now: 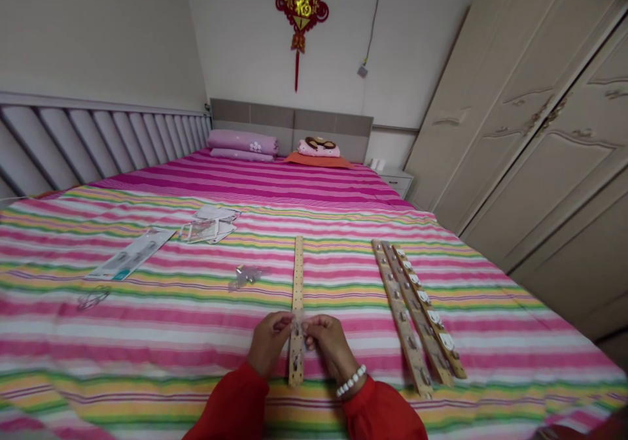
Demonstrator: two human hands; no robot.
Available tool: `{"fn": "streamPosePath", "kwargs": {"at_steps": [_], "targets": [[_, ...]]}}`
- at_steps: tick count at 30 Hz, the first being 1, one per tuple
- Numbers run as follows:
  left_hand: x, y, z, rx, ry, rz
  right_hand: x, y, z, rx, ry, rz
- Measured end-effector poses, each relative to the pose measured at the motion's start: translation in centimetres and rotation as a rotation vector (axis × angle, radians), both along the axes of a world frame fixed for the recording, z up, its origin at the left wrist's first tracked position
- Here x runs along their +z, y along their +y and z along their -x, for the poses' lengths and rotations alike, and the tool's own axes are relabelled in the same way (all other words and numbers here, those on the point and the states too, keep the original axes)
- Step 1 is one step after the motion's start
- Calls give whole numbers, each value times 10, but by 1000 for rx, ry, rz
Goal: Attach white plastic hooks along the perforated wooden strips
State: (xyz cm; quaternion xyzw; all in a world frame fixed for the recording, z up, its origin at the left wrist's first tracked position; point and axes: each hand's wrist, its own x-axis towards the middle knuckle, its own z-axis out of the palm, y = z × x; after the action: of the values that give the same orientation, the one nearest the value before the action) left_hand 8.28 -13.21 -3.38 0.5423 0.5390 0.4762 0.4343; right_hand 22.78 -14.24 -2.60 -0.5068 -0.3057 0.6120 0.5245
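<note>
Basically, striped bedspread, wardrobe on R; both hands pinching clear pc over wooden strip.

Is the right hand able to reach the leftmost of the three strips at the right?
Probably yes: only striped bedsheet shows between the right hand and that leftmost strip, though the hand is occupied at the perforated strip.

Bedroom; bed, headboard, wardrobe

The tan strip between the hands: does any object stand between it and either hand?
Nothing visible does: the left hand and the right hand are close beside the tan strip, at its near end. The three other strips lie apart, to the right.
</note>
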Motion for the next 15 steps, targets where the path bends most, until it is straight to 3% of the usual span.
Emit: {"fn": "streamPosePath", "kwargs": {"at_steps": [15], "targets": [[-5,2,-2,27,47,-27,-8,2,3,-13,-57,8]]}}
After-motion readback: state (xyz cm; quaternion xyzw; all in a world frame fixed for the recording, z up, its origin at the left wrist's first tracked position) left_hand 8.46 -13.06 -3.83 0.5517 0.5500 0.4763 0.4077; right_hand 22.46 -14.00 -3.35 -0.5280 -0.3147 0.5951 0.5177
